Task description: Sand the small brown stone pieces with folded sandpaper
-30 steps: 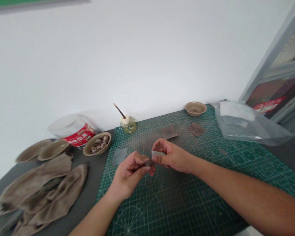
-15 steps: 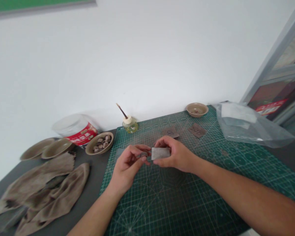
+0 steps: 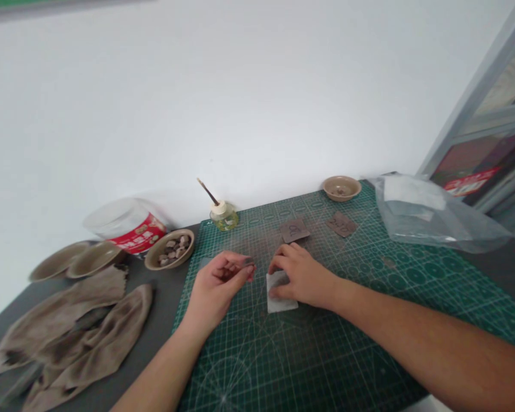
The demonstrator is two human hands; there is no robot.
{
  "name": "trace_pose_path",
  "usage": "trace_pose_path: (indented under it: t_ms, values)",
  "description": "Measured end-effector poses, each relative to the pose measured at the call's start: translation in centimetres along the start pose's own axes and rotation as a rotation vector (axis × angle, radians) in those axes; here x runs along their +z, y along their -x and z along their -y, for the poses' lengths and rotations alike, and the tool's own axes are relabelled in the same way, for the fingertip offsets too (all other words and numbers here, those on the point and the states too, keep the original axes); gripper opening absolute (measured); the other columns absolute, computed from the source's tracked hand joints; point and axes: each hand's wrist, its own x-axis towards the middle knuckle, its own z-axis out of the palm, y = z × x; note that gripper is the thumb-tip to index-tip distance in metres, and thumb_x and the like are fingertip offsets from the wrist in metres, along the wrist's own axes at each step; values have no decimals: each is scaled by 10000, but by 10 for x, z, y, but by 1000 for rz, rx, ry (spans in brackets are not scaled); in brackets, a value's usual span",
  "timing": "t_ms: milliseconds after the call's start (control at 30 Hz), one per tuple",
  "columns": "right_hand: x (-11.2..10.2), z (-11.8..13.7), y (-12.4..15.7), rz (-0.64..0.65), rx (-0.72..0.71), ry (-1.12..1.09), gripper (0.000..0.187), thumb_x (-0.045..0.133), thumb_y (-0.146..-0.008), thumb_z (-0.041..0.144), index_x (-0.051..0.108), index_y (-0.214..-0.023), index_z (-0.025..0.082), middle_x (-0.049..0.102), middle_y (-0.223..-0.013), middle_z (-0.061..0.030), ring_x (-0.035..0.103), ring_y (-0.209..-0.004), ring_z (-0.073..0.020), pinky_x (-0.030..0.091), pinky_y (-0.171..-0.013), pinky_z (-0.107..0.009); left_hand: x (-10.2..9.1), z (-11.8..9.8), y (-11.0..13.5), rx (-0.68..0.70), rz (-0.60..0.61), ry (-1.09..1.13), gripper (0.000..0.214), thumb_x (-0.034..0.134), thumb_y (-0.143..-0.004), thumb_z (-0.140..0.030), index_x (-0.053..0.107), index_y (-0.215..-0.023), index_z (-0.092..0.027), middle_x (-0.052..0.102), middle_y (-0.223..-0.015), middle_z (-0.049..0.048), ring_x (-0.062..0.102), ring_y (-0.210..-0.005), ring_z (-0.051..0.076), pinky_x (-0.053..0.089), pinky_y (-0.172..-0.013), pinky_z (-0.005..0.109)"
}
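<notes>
Presses grey sheet [image 3: 280, 302] onto cutting mat [image 3: 347, 343] with flat, open right hand [image 3: 302, 277], sheet showing at hand's 7 o'clock; pinches small dark piece [image 3: 249, 262] in left hand [image 3: 218, 281], at sheet's 10 o'clock.

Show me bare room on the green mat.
Bare: the mat between the right hand and the plastic bag, and the near strip below the left hand. Crowded: mid-mat around the grey sheet and brown squares; cloths fill the left.
</notes>
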Motion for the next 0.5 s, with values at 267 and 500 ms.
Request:
trace_pose_path:
  t_ms: [267, 500]
  values:
    - [-7, 12, 1, -48, -219, -162, 338, 724, -796, 215, 586, -1104, 206, 622, -990, -23, 584, -813, -146, 468, -767, -272, 9, -2, 0, -106, 214, -74, 180, 725, -780, -288, 595, -767, -164, 646, -710, -3, 582, -647, 126, 442, -596, 225]
    - [-14, 10, -1, -90, -141, -185, 211, 708, -828, 261, 673, -1028, 200, 664, -953, -31, 620, -770, -141, 482, -740, -264, 1, -3, -2, 38, 293, -279, 174, 590, -887, -343, 654, -887, -181, 654, -802, 23, 603, -774, 176, 478, -731, 295]
